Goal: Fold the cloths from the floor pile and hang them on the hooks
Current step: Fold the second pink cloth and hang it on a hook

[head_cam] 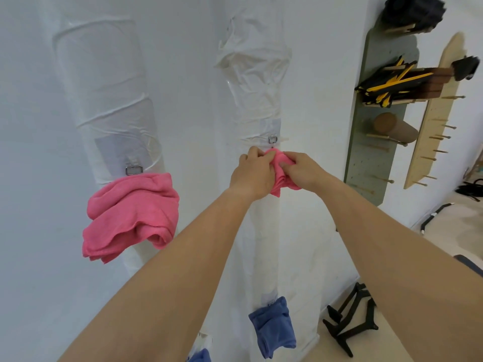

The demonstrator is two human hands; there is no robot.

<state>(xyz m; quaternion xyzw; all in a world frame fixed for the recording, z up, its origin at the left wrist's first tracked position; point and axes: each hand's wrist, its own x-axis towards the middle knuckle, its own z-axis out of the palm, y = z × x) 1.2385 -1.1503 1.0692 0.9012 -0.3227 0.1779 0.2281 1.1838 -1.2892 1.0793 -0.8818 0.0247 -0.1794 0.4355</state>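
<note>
Both my hands hold a small folded pink cloth (pixel 281 173) against the white wall, just below a metal hook (pixel 272 139). My left hand (pixel 252 173) grips its left side and my right hand (pixel 303 169) pinches its right side. Most of that cloth is hidden by my fingers. On the left, a larger folded pink cloth (pixel 132 215) hangs under another metal hook (pixel 134 170). Lower down a folded blue cloth (pixel 273 326) hangs on the wall, and the corner of a second blue cloth (pixel 200 356) shows at the bottom edge.
White plastic sheeting (pixel 253 64) is taped over the wall. To the right stand a green pegboard (pixel 376 142) with black-and-yellow straps (pixel 386 87) and a cardboard roll (pixel 396 128), and a wooden pegboard (pixel 431 121). Black stands (pixel 350 322) lie on the floor.
</note>
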